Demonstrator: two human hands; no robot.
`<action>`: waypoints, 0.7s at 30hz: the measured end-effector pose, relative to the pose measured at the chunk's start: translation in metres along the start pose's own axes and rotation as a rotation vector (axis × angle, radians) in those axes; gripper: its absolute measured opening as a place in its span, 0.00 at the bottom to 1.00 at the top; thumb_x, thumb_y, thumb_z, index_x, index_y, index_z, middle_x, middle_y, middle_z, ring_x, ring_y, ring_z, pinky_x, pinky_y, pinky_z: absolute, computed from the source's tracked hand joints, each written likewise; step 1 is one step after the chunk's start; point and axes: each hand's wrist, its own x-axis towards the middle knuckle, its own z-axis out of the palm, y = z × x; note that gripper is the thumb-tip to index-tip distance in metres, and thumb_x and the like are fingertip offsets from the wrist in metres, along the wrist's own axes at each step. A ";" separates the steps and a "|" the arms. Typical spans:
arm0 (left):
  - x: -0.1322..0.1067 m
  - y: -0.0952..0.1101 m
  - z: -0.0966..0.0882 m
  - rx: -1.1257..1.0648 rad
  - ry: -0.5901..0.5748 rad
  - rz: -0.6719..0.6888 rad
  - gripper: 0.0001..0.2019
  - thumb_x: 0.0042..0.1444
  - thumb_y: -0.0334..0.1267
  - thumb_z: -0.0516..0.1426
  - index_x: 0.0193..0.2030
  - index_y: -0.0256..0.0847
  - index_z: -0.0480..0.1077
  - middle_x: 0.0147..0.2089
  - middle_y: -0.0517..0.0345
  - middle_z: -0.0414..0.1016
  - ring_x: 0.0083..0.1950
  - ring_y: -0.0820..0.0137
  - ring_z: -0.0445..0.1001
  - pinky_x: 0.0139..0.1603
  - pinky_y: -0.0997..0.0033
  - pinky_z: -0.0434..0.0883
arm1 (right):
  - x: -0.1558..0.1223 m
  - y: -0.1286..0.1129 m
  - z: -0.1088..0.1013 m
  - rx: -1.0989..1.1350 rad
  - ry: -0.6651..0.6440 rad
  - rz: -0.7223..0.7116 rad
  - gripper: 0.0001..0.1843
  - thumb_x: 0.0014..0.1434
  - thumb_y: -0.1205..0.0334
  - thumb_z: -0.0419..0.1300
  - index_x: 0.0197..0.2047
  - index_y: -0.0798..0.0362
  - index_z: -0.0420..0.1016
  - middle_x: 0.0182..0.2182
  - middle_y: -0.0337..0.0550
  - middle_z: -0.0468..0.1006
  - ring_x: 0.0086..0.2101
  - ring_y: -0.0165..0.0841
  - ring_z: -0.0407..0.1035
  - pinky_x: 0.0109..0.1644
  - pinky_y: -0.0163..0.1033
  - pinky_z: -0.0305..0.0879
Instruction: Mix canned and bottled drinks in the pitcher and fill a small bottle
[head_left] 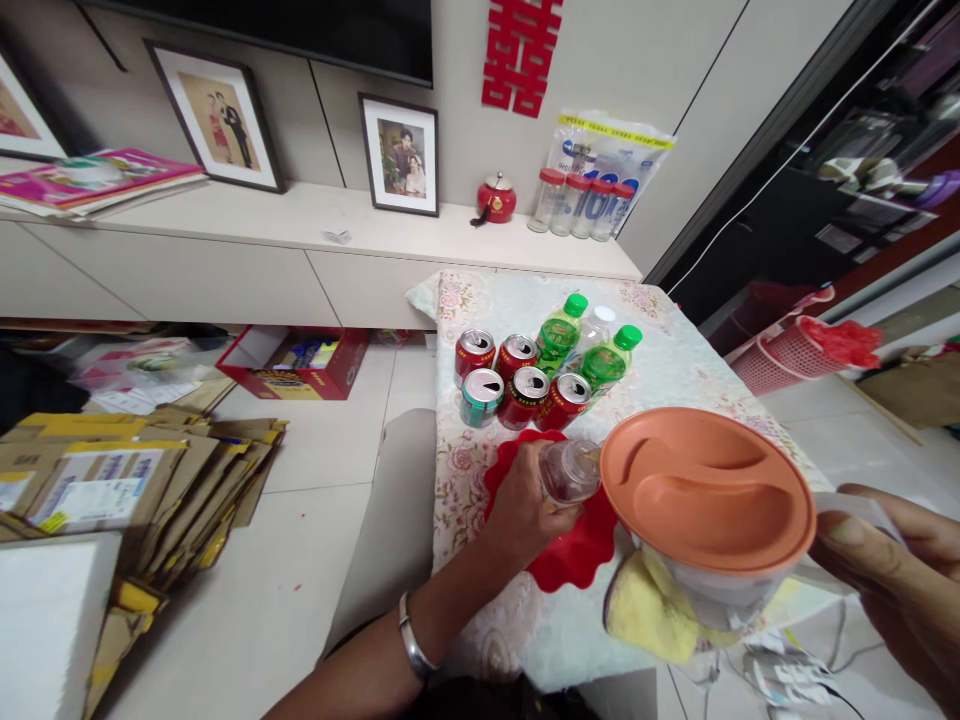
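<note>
My left hand (523,515) is closed around a small clear bottle (570,470), its round mouth turned toward the pitcher. Beneath it lies a red scalloped tray (568,560). On the right, my right hand (892,575) grips the handle of a clear plastic pitcher (731,597) with an orange lid (705,490). The lid's left edge is close to the bottle's mouth; whether they touch I cannot tell. A yellow cloth (651,605) lies below the pitcher. Beyond the tray stand several opened drink cans (529,390) and green-capped bottles (562,332).
A floral cloth covers the table (495,295). Behind it, a white cabinet (300,220) bears picture frames, a red pot (496,198) and red-lidded jars (570,205). Flattened cardboard (187,480) is stacked on the left floor; a pink basket (787,355) stands at the right.
</note>
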 end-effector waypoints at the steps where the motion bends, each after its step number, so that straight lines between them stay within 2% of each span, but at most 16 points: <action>1: 0.000 0.000 0.000 -0.001 -0.002 0.000 0.31 0.48 0.39 0.69 0.57 0.43 0.62 0.55 0.48 0.77 0.58 0.50 0.79 0.53 0.52 0.80 | 0.000 0.000 0.000 0.001 0.005 0.002 0.19 0.33 0.52 0.79 0.26 0.49 0.79 0.25 0.41 0.76 0.27 0.36 0.69 0.25 0.34 0.71; 9: -0.001 0.000 -0.001 0.013 0.011 0.006 0.30 0.48 0.38 0.69 0.56 0.45 0.62 0.54 0.49 0.78 0.57 0.50 0.79 0.52 0.52 0.80 | 0.000 0.003 -0.002 0.012 0.043 0.052 0.21 0.28 0.52 0.79 0.27 0.49 0.81 0.28 0.43 0.79 0.28 0.40 0.73 0.29 0.37 0.76; 15: 0.000 0.000 0.000 0.008 0.007 -0.006 0.31 0.48 0.38 0.68 0.57 0.42 0.63 0.55 0.46 0.77 0.57 0.49 0.79 0.53 0.51 0.80 | 0.004 0.005 -0.006 0.020 0.040 0.054 0.20 0.29 0.53 0.79 0.27 0.49 0.81 0.28 0.43 0.79 0.28 0.40 0.73 0.27 0.37 0.74; 21: 0.000 -0.002 0.001 -0.020 0.023 0.023 0.32 0.46 0.35 0.70 0.57 0.47 0.63 0.53 0.50 0.79 0.57 0.51 0.79 0.53 0.53 0.80 | 0.002 0.005 -0.008 -0.025 0.042 0.034 0.21 0.29 0.50 0.79 0.27 0.49 0.82 0.28 0.44 0.80 0.28 0.39 0.72 0.27 0.36 0.73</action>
